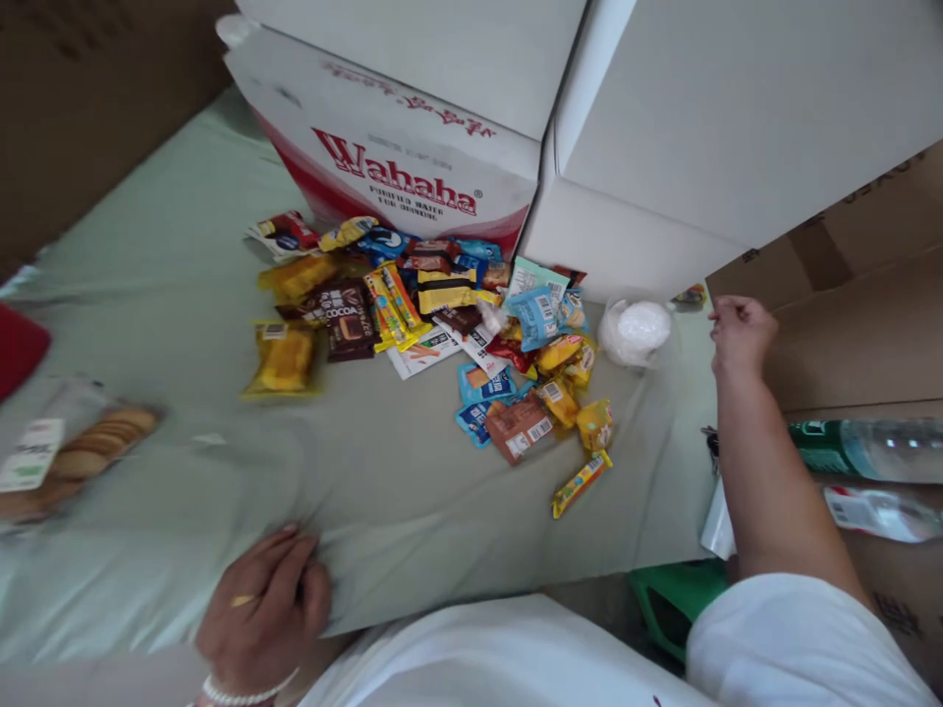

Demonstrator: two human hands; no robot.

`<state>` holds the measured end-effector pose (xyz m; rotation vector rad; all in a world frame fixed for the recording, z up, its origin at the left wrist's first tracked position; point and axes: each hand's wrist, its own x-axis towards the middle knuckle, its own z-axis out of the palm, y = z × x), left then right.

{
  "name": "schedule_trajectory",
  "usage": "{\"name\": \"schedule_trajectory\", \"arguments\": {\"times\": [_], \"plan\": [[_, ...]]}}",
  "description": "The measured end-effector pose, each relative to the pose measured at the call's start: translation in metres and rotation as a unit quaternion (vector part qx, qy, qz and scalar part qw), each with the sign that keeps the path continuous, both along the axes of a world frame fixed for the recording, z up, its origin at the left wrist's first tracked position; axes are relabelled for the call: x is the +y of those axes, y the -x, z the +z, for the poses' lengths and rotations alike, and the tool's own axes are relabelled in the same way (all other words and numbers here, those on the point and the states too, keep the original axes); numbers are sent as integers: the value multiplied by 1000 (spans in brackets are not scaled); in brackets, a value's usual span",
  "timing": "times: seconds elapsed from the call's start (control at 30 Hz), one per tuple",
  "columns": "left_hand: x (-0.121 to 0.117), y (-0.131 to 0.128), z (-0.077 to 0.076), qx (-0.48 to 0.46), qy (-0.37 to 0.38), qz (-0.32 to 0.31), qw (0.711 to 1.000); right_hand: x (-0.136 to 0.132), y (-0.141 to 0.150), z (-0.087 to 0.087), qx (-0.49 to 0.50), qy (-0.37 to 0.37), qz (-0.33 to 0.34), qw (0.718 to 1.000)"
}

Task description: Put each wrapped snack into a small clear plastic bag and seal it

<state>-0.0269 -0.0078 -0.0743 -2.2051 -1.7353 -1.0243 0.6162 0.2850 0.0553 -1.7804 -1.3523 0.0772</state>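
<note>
Head view, and the colour was all in the middle: your wrapped snacks [446,292] lay heaped at the centre of the frame, glossy, crinkled and overlapping. There, left of centre, sat a dark brown COCOA packet [348,319] with a chocolate block printed on it, and beyond it a puffy, see-through yellow packet [284,358], a little blurred. On the right side of the heap a light blue packet [536,316] caught the eye; below it, a flat brown packet [520,429] showed a pale label, and lowest of all a slim yellow stick [581,485] lay aslant, apart from the rest.

Over at the right, your right hand [743,339] was up beside the table edge, fingers curled in, near a small yellow packet [691,295]; whether those fingers pinched anything, you could not tell from here. Down at the lower left, your left hand [265,594] rested on the pale green cloth [398,530], half curled, gold ring [243,600] showing, its palm hidden, so its hold could not be told either. Between heap and right hand, a round white bundle [639,329] sat in clear plastic.
</note>
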Motion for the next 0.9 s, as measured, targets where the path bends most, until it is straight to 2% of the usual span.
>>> {"name": "schedule_trajectory", "arguments": {"times": [0.1,0.2,0.27,0.33,0.43,0.5,0.57,0.63,0.67,0.7,0.73,0.77,0.83,0.9], "plan": [[1,-3,5,19,-16,-9,1000,-39,45,18,-44,40,85,995],[1,-5,5,20,-30,-10,999,-63,84,25,-173,156,200,952],[0,-5,3,7,-32,-8,999,-69,98,22,-234,213,207,926],[-2,-4,1,-10,-18,-12,1000,-70,105,19,-217,217,174,936],[-4,-1,2,-59,17,-33,998,-74,111,29,-65,148,114,980],[-5,-1,7,-120,27,-25,992,-85,125,47,76,86,92,989],[-6,-6,18,-191,36,-2,981,-105,149,65,223,62,122,965],[-5,-17,32,-261,72,2,963,-131,183,74,360,80,180,912],[-4,-25,41,-301,106,-11,948,-145,202,72,420,98,203,879],[-2,-34,49,-351,149,-30,924,-158,222,67,471,116,214,848],[1,-44,57,-414,199,-63,886,-171,242,57,514,141,219,817],[4,-53,65,-493,245,-101,829,-184,262,45,549,172,219,788],[13,-70,76,-639,317,-152,684,-208,301,18,595,246,225,732],[22,-81,83,-743,376,-163,529,-229,336,-5,617,311,247,679]]}}
